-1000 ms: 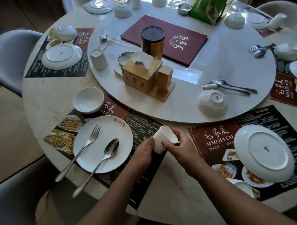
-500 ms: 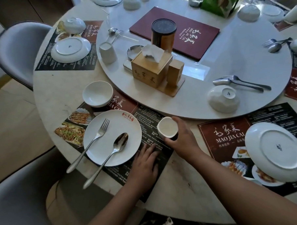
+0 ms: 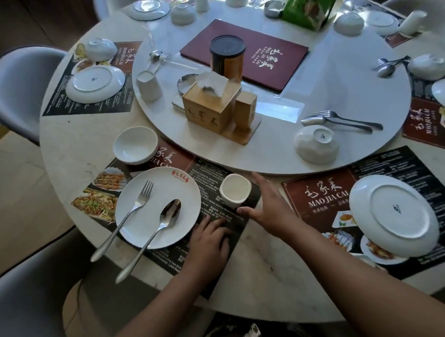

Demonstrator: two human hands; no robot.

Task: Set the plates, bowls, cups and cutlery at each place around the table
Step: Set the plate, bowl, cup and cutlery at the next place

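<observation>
**Fig.** Round bench [image 3: 62, 139] seen from above; I stand at 6 o'clock.

**10 o'clock.** A place not yet set. The far plate [image 3: 95, 83] and far bowl [image 3: 101, 48] lie bottom-up on their mat.

**7 o'clock.** The place in hand.
- The bowl [image 3: 135, 145] is upright at the far-left corner of the mat [image 3: 169, 257].
- The plate [image 3: 158, 208] is face-up and carries the fork [image 3: 124, 221] and spoon [image 3: 153, 239], handles overhanging towards me.
- My left hand [image 3: 212, 241] lies flat with straight fingers, pressing the mat just right of the plate.
- The cup [image 3: 235, 190] stands mouth-up on the mat, at 1 o'clock from the plate.
- My right hand [image 3: 269, 207] is spread open beside the cup's right flank, thumb near its foot, gripping nothing. Whether any finger touches the cup I cannot tell.

**Step in hand (judged).** Placing the cup, the last item of this place.

**4 o'clock.** The next plate [image 3: 394, 217] lies bottom-up on its mat. Beyond it on the turntable [image 3: 364, 60] are the next bowl [image 3: 316, 145], bottom-up, and spare cutlery [image 3: 352, 122].

**Next move (judged).** Draw both hands clear without tipping the cup. Then shift right, turn the next plate face-up, and bring its bowl and cutlery down from the turntable.
</observation>
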